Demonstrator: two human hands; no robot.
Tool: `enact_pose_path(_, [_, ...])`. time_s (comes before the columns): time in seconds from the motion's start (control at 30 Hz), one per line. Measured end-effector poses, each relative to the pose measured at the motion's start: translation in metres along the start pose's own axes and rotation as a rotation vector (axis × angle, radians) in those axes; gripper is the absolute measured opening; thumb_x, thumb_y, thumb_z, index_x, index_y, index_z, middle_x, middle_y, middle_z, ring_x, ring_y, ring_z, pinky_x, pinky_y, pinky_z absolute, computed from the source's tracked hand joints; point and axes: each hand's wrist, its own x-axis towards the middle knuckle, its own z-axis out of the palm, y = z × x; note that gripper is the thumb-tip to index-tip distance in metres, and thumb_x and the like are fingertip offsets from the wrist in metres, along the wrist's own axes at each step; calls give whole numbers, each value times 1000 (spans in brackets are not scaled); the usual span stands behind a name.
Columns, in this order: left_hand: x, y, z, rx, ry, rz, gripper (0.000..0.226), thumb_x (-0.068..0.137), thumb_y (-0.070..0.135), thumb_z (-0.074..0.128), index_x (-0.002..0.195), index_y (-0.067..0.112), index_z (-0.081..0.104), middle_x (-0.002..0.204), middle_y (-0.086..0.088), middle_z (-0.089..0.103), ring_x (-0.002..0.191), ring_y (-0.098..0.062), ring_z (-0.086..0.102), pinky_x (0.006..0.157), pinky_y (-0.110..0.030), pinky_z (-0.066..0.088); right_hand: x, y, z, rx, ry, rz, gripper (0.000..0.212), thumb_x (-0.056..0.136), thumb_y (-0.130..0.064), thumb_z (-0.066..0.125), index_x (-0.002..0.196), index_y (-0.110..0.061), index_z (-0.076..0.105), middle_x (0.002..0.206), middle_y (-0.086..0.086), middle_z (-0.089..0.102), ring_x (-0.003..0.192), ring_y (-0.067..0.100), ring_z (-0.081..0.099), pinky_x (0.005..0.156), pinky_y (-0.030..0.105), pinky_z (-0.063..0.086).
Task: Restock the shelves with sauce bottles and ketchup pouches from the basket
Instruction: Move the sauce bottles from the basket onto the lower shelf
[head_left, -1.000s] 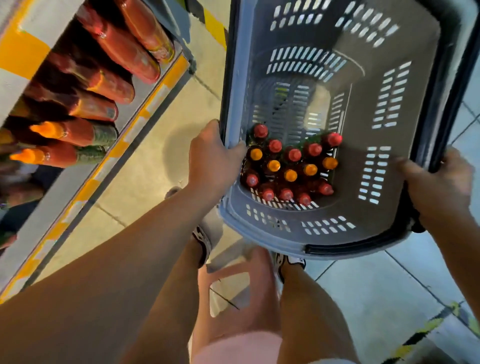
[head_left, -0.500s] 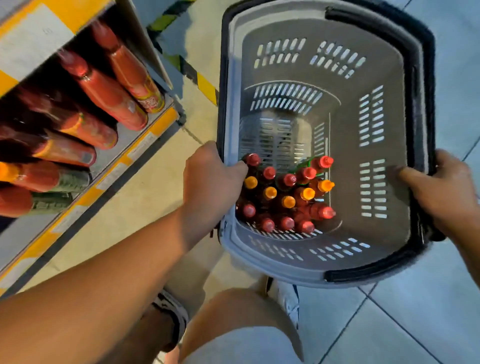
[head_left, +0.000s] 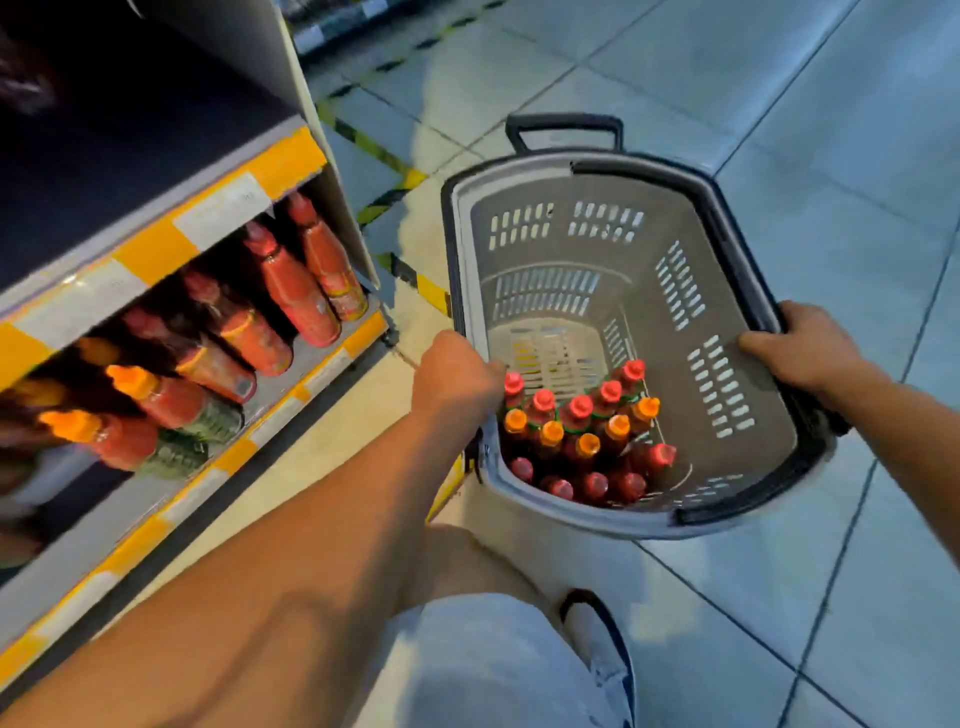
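Observation:
A grey plastic basket (head_left: 727, 291) with a dark rim hangs between my hands above the floor. My left hand (head_left: 457, 374) grips its left rim, and my right hand (head_left: 805, 348) grips its right rim, thumb inside. Several sauce bottles (head_left: 582, 441) with red and orange caps stand packed in the basket's near end. To the left is the shelf (head_left: 291, 374) with a yellow and white edge, where more red sauce bottles (head_left: 296, 291) stand in rows. No ketchup pouches are visible.
An upper shelf board (head_left: 218, 208) overhangs the bottle row. The tiled floor (head_left: 779, 104) has a yellow and black striped line (head_left: 374, 150) beside the shelf end. My knee and a shoe (head_left: 597, 639) are below the basket. The basket's black handle (head_left: 563, 127) sticks out at its far end.
The basket has moved lower and to the right, further from the camera, and the view has risen to show the upper shelf. Both hands keep their hold on the rims.

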Motion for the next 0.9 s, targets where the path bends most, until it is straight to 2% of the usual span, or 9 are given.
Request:
enact_pose_path(0.07, [-9,-2,-10,59,-66,-8,36,94,38,72,89,8,53,108,-18,70,99,-41,68,68,-37,49,-7,-1,1,-2,-1,-21,32,91,-22,70,121,-10,65,99,14,65,68,21,57,75,33,43])
enact_pose_path(0.13, [-14,0,-28,35,-228,-53,29,95,26,74,89,-1,63,102,-18,72,95,-42,72,72,-45,62,-14,-4,1,-3,-4,-44,35,91,-21,70,122,-9,64,101,14,65,78,28,59,76,34,43])
enact_pose_path(0.2, [-16,0,-50,-14,-342,-99,19,95,11,73,90,-7,72,93,-22,75,86,-38,76,73,-55,64,-18,-6,3,-3,-4,-50,37,90,-21,71,123,-8,64,103,16,66,84,30,60,77,35,45])
enact_pose_path(0.3, [-16,1,-68,32,-341,-51,19,88,3,73,72,-5,68,75,-29,73,75,-38,78,69,-56,64,-17,-5,5,-10,-7,-75,35,88,-24,72,119,-11,64,101,13,67,85,31,63,77,38,50])
enact_pose_path(0.4, [-3,3,-60,53,-309,-8,18,87,13,71,85,-5,71,77,-26,74,66,-37,76,63,-55,64,-11,0,8,-36,-2,-77,31,88,-28,73,115,-16,62,101,11,68,83,31,64,75,38,51])
enact_pose_path(0.57, [25,-5,-51,-2,-408,-36,28,94,23,73,104,0,62,93,-27,72,76,-41,76,64,-55,64,3,8,15,-118,16,-75,28,90,-30,73,111,-17,59,94,8,64,73,18,61,63,33,47])
enact_pose_path(0.63, [24,-4,-54,29,-448,-38,27,98,25,71,105,0,62,93,-27,73,77,-40,76,68,-55,65,3,4,14,-143,18,-64,30,89,-34,74,110,-18,59,95,9,65,77,27,63,69,39,53])
enact_pose_path(0.7, [9,-5,-61,34,-455,-71,26,98,20,71,104,-3,61,88,-27,74,71,-40,76,67,-55,64,-5,-4,13,-130,-29,-52,29,87,-35,73,105,-21,55,92,6,62,81,31,61,72,38,48])
enact_pose_path(0.9, [-35,-29,-55,-34,-399,-197,29,90,13,78,109,-5,65,89,-29,74,64,-41,74,60,-53,64,-2,-8,10,-175,-106,-169,56,72,-49,68,119,-17,61,105,11,65,87,27,58,75,36,45])
